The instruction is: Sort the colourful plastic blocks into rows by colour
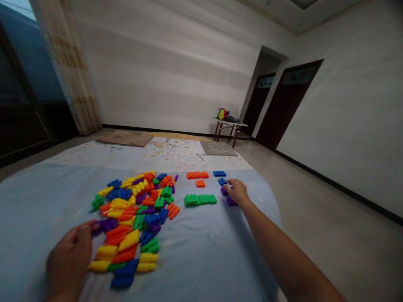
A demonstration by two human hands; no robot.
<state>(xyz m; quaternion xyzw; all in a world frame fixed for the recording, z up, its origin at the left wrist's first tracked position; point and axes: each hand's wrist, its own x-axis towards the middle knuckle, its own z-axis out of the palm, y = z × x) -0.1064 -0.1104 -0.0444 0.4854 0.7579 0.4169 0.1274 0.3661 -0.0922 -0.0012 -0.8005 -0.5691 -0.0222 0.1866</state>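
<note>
My left hand (71, 253) is at the left edge of a mixed pile, its thumb and fingertips closed on a purple plastic block (107, 225) shaped like joined tubes. The pile has yellow blocks (147, 262), orange, green and blue ones. Over on the right, my right hand (238, 191) pinches another purple block (223, 190), partly hidden by the fingers. Just under that hand lies a further purple block (231, 201). A small blue block (222, 181) sits right beside its fingertips. Left of it are a row of green blocks (200, 200) and a row of orange blocks (197, 175).
A light blue cloth (195, 251) covers the rounded table, with a floral white cloth (176, 153) at its far end. There lie a brown board (126, 138) and a grey mat (218, 148). Beyond stands a small side table (231, 122) bearing a colourful bag.
</note>
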